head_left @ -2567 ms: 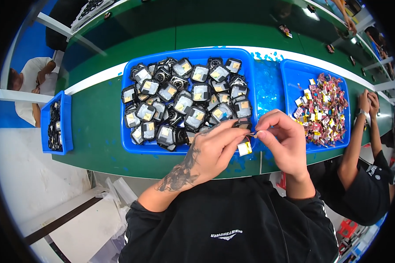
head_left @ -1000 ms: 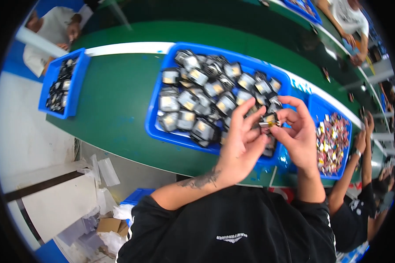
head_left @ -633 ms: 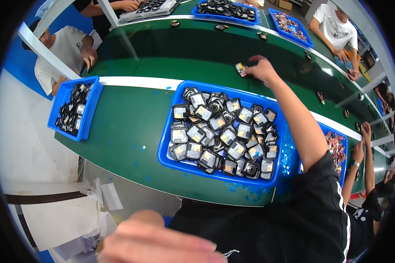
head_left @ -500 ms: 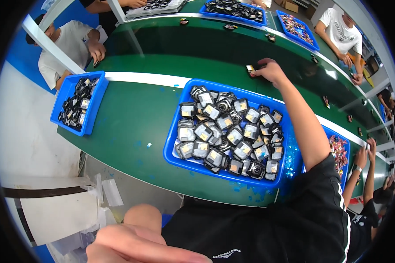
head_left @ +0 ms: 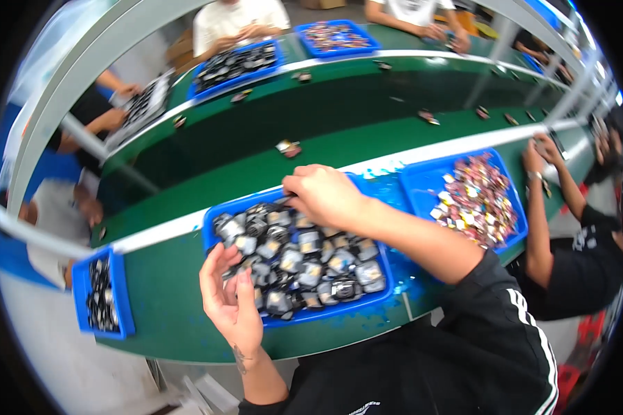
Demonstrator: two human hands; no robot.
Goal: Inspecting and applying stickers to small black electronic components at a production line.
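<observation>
A blue tray (head_left: 387, 277) heaped with small black, square-faced casings (head_left: 291, 259) lies in front of me, many with grey-white faces. My right hand (head_left: 325, 197) is over the tray's far side. Its fingers are pinched together and hide whatever is between them. At the tray's left edge, my left hand (head_left: 232, 297) is raised beside the casings. Thumb and fingers stand apart there, though blur keeps their tips unclear. Beyond the tray, a small pink-and-yellow part (head_left: 289, 148) rests on the dark green belt (head_left: 353, 121), apart from both hands.
To the right, a blue tray (head_left: 408, 190) contains pink and yellowish pieces. A smaller blue tray (head_left: 122, 277) with black parts stands at the left. Several parts lie along the belt. Co-workers sit across and beside me; a white frame post (head_left: 69, 97) rises at the left.
My view has swung to the right. My right hand has come back from the part on the belt to the tray. The left hand has moved from near my body to the tray's left edge.
</observation>
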